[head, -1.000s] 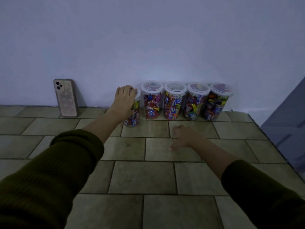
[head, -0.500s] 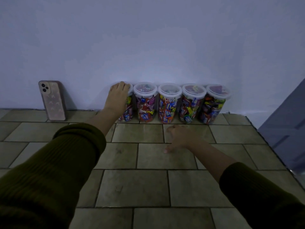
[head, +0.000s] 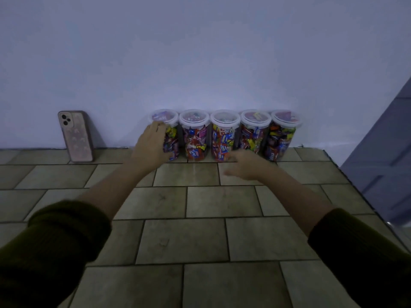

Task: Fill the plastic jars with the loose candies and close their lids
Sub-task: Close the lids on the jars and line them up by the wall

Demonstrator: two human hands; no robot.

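Note:
Several clear plastic jars full of bright wrapped candies stand in a row against the wall, each with a white-rimmed lid on. My left hand (head: 153,144) lies against the front left side of the leftmost jar (head: 173,138), fingers pointing up to just under its lid (head: 165,116). Beside that jar stand a second (head: 194,138), a third (head: 224,138) and more to the right, ending with the rightmost jar (head: 281,138). My right hand (head: 242,166), slightly blurred, is palm down with loose fingers low over the tiles in front of the third jar, holding nothing.
A phone in a pink case (head: 75,136) leans upright against the wall, left of the jars. The tiled surface (head: 200,241) stretches toward me, its right edge (head: 355,190) running diagonally beside a blue-grey panelled door (head: 382,163). No loose candies show.
My left hand has slid down from the top of the leftmost jar to its side, uncovering the lid. That jar now stands in line at the wall. My right hand moved forward toward the jars.

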